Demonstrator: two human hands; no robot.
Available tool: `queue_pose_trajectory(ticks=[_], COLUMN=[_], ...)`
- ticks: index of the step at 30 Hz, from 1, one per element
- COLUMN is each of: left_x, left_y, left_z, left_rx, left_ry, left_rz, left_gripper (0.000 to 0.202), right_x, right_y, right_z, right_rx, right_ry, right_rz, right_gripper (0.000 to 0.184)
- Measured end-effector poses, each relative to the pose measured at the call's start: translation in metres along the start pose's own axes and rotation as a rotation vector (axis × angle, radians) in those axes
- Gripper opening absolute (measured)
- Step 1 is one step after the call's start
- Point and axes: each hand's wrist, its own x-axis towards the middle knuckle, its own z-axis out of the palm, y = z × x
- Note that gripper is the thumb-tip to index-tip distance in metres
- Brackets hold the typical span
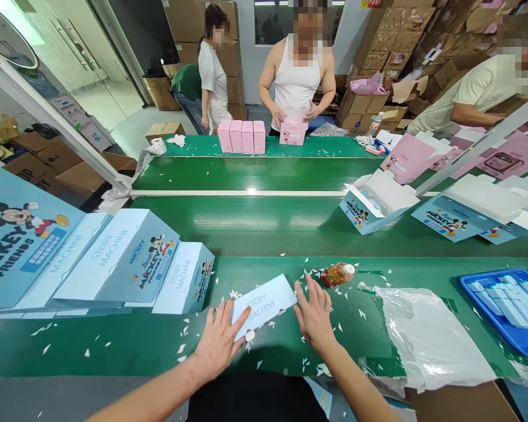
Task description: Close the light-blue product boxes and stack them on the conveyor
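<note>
Flat light-blue carton (266, 302), printed STORY MACHINE, being pressed onto green table (136, 346). Left hand (220, 346) being laid open, fingers spread, over carton's near-left end. Right hand (314, 316) being held flat against carton's right edge, not closed around it. Left of carton: assembled blue boxes (127, 266). Right of carton: small bottle (337, 274), clear plastic bag (426, 337), blue tray (465, 285). Paper scraps (180, 349) lying around carton.

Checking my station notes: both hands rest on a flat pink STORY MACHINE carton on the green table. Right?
Not pink. The head view shows the left hand and right hand on a flat pale blue STORY MACHINE carton on the green table.
</note>
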Motion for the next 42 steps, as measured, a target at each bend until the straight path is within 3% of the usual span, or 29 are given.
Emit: queue_pose_trajectory(ticks=[1,3,6,9,13,23,29,35,38,42], left_x=[-0.001,-0.002,-0.002,-0.001,0.000,-0.002,-0.003,-0.006,-0.005,-0.005], left_y=[0.007,0.019,0.025,0.021,0.016,0.015,0.018,0.033,0.036,0.035], left_z=[0.000,0.001,0.002,0.005,0.008,0.009,0.014,0.021,0.021,0.018], left_rx=[-0.007,-0.015,-0.028,-0.070,-0.113,-0.090,0.022,0.114,0.104,0.087], left_ry=[0.007,0.005,0.010,0.038,0.075,0.074,0.097,0.123,0.114,0.120], left_rz=[-0.050,-0.123,-0.140,-0.118,-0.085,-0.054,-0.043,-0.177,-0.198,-0.213], left_gripper=[0.063,0.062,0.063,0.062,0.061,0.060,0.064,0.061,0.063,0.065], right_x=[0.000,-0.002,-0.005,0.001,0.014,0.015,0.023,0.040,0.047,0.044], right_y=[0.000,0.000,-0.009,-0.022,-0.030,-0.035,-0.047,-0.084,-0.092,-0.079], right_z=[0.002,0.011,0.031,0.050,0.061,0.054,0.034,0.030,0.034,0.034], right_rx=[0.113,0.408,0.775,0.886,0.905,0.826,0.486,0.143,0.140,0.273], right_ry=[0.026,-0.072,-0.348,-0.436,-0.429,-0.479,-0.526,-0.437,-0.408,-0.400], right_rz=[0.164,0.374,0.455,0.478,0.493,0.445,0.433,0.442,0.433,0.363], right_gripper=[0.043,0.047,0.060,0.068,0.072,0.075,0.064,0.050,0.043,0.047])
